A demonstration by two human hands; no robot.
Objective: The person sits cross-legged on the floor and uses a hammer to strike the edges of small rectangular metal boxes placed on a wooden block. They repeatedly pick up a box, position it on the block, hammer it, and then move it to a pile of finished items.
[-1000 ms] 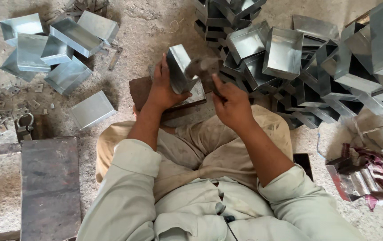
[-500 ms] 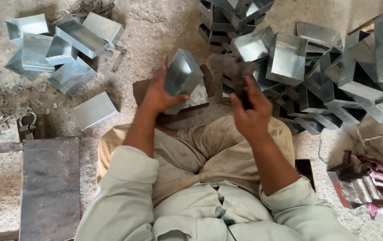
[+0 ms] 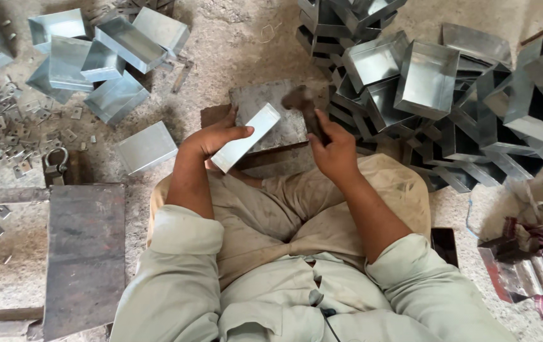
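Metal box [image 3: 246, 137] in left hand [image 3: 211, 138]; right hand [image 3: 333, 149] grips hammer [image 3: 303, 107].

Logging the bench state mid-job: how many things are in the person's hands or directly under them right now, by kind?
Shiny rectangular sheet-metal box, held in the left hand: 1
Dark metal-headed hammer, gripped in the right hand: 1
Flat grey metal block beneath the box and hammer: 1
Total: 3

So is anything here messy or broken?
Nothing looks broken. Small metal bits lie scattered over the ground at left, and the metal boxes at right sit in a jumbled heap, tipped every which way.
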